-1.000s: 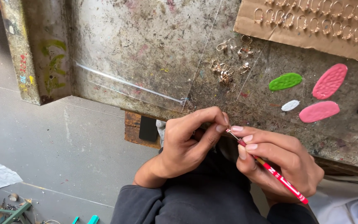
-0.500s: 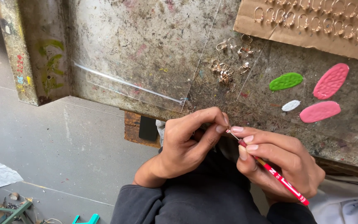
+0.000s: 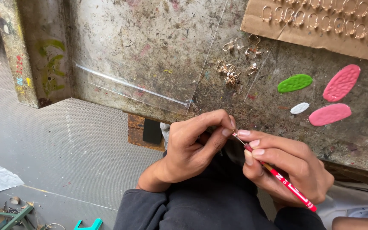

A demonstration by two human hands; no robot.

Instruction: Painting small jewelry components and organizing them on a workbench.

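L hand (image 3: 192, 147) & R hand (image 3: 286, 164) meet just below the edge of a stained workbench (image 3: 150, 55); L thumb & forefinger pinch sth. tiny, too small to tell; R hand grips a thin red tool (image 3: 284, 181) like a pencil, its fine metal tip touching the L fingertips (image 3: 226, 131); on the bench: clear plastic sheet (image 3: 150, 64), loose metal hooks (image 3: 235, 70), cardboard strip (image 3: 320, 25) w/ rows of hooks along it; to the right, flat clay-like blobs well apart from the hands: green (image 3: 294, 83), two pink (image 3: 341, 82), small white (image 3: 299, 108), yellow at the frame edge; grey floor (image 3: 43, 140) at left, teal bits at the bottom.
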